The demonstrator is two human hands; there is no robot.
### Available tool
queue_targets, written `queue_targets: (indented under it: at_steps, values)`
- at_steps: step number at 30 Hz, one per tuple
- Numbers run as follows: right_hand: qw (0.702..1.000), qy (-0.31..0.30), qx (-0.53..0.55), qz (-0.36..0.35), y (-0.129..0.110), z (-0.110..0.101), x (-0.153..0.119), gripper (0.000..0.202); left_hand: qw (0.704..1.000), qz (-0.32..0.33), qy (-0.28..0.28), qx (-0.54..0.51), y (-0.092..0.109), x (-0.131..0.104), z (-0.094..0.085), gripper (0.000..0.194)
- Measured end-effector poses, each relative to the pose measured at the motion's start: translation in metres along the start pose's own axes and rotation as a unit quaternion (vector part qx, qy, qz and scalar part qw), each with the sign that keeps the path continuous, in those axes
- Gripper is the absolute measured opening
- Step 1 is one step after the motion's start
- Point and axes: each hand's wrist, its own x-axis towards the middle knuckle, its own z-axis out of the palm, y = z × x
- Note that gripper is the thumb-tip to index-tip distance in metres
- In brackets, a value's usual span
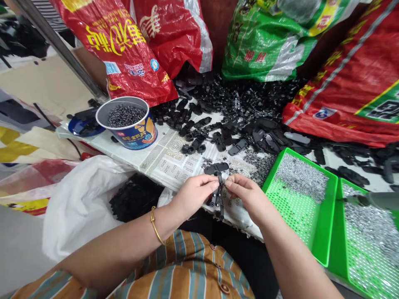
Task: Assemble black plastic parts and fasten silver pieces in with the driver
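Observation:
Near the table's front edge, my left hand (199,191) pinches a black jointed plastic part (218,193) between thumb and fingers. My right hand (245,189) is at the part's right side, thumb and index finger pressed together; anything between them is too small to make out. Just behind the jointed part lies a flat oval black piece (216,167). Small black bits (258,162) are scattered behind my right hand.
A blue tub (134,135) of small black pieces stands left. Green trays (291,216) (358,249) of silvery pieces sit right, a tool (378,200) over one. Black parts (230,104) pile up before red (124,54) and green (262,45) bags. A white sack (81,203) hangs left.

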Motion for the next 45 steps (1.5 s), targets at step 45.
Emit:
queue_targets:
  at_steps: [45]
  values:
    - [0.823, 0.205, -0.527, -0.066, -0.015, -0.023, 0.063, 0.014, 0.970, -0.109, -0.006, -0.215, 0.001, -0.004, -0.003, 0.015]
